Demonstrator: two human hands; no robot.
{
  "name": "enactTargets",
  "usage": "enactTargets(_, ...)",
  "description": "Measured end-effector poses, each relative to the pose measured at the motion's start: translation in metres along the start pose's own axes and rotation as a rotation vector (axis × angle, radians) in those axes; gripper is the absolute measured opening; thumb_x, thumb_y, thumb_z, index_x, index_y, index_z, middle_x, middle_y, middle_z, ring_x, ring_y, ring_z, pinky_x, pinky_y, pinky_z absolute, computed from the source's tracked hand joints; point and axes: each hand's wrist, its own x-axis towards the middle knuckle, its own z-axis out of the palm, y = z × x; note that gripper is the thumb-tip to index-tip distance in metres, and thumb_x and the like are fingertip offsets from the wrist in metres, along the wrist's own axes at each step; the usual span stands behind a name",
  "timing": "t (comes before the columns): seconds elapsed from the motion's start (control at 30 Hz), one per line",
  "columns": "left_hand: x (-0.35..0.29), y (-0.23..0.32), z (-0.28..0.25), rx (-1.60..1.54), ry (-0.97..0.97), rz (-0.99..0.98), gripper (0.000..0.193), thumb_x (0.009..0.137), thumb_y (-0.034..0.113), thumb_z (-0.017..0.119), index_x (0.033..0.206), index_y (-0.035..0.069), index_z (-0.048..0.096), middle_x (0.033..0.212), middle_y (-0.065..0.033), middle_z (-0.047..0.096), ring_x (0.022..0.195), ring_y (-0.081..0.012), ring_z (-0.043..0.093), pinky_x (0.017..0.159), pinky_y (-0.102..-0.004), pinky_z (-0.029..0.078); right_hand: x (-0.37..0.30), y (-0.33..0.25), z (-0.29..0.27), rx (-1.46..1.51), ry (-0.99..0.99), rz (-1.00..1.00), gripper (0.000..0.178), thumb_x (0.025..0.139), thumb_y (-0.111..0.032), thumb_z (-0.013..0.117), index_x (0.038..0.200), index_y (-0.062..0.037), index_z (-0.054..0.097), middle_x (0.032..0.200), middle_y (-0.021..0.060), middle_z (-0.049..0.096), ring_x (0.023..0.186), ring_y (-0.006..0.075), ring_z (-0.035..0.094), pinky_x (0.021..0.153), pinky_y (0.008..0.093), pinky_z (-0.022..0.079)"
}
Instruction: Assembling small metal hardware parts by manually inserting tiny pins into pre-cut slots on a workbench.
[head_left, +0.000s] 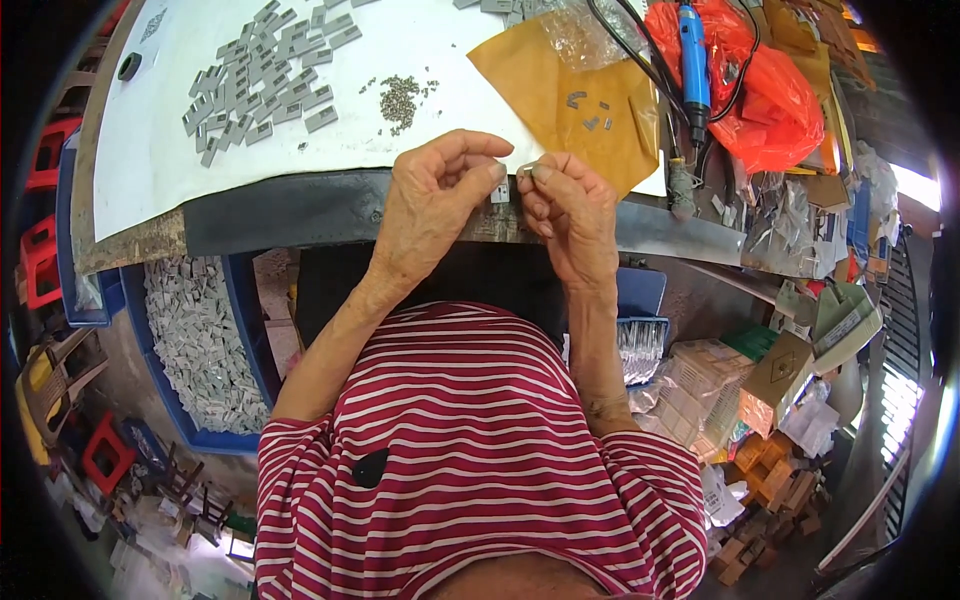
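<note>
Near the upper centre of the frame, the left hand [425, 205] curves over the bench edge [290, 212] with its thumb tip against or just above a small grey piece [500, 191], though I cannot tell whether its fingers grip it. Just right of that piece, the right hand [572, 205] pinches a tiny pale bit [527, 171] between thumb and forefinger, at the very tips. Loose grey blocks [270, 75] and a heap of small metal parts [399, 103] lie at upper left and upper centre.

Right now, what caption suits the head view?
Left hand and right hand nearly meet at the workbench edge, near scattered grey rectangular pieces.
</note>
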Motion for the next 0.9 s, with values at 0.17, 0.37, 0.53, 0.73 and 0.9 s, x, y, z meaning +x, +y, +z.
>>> enactTargets(0.17,0.0010,-0.0008,-0.0020,-0.006,0.012,0.005,0.020,0.080,0.008,0.056,0.096,-0.002,0.060,0.069,0.0009,0.058,0.061,-0.0028,0.050,0.055,-0.0155,0.040,0.0013,-0.0015,0.0037,-0.058,0.010,-0.036,0.007,0.081,-0.004,0.054,0.081,0.0029,0.053,0.070,0.0078,0.058,0.051,0.0065,0.046,0.043,0.0170,0.034)
enactTargets(0.37,0.0012,-0.0015,-0.0036,-0.025,0.016,-0.004,0.017,0.080,0.009,0.058,0.094,-0.002,0.060,0.067,-0.0001,0.058,0.060,-0.0036,0.051,0.052,-0.0153,0.041,0.0001,-0.0037,0.0037,-0.164,0.025,-0.069,0.006,0.081,-0.002,0.054,0.080,0.0036,0.053,0.067,0.0087,0.057,0.049,0.0069,0.045,0.042,0.0173,0.034)
enactTargets(0.53,0.0007,-0.0004,-0.0048,-0.011,0.006,-0.043,0.017,0.082,0.008,0.057,0.096,-0.001,0.060,0.068,0.0001,0.059,0.062,-0.0036,0.052,0.056,-0.0165,0.040,0.0004,-0.0046,0.0022,-0.183,0.070,-0.098,0.005,0.081,-0.001,0.054,0.080,0.0039,0.052,0.067,0.0086,0.057,0.049,0.0068,0.046,0.041,0.0173,0.035)
enactTargets(0.73,0.0013,-0.0026,-0.0042,-0.001,0.002,-0.009,0.015,0.082,0.008,0.057,0.094,-0.001,0.058,0.070,-0.0006,0.059,0.062,-0.0042,0.053,0.056,-0.0166,0.041,-0.0007,-0.0040,0.0036,-0.175,0.067,-0.117,0.006,0.081,-0.001,0.054,0.081,0.0039,0.052,0.066,0.0082,0.058,0.048,0.0065,0.046,0.042,0.0171,0.035)
enactTargets(0.9,0.0018,-0.0052,-0.0029,-0.036,0.025,0.017,0.013,0.080,0.008,0.058,0.090,0.000,0.058,0.067,-0.0005,0.059,0.059,-0.0037,0.054,0.052,-0.0157,0.041,-0.0017,-0.0032,0.0032,-0.182,0.014,-0.089,0.006,0.082,-0.003,0.055,0.082,0.0035,0.053,0.066,0.0077,0.058,0.048,0.0063,0.046,0.042,0.0170,0.035)
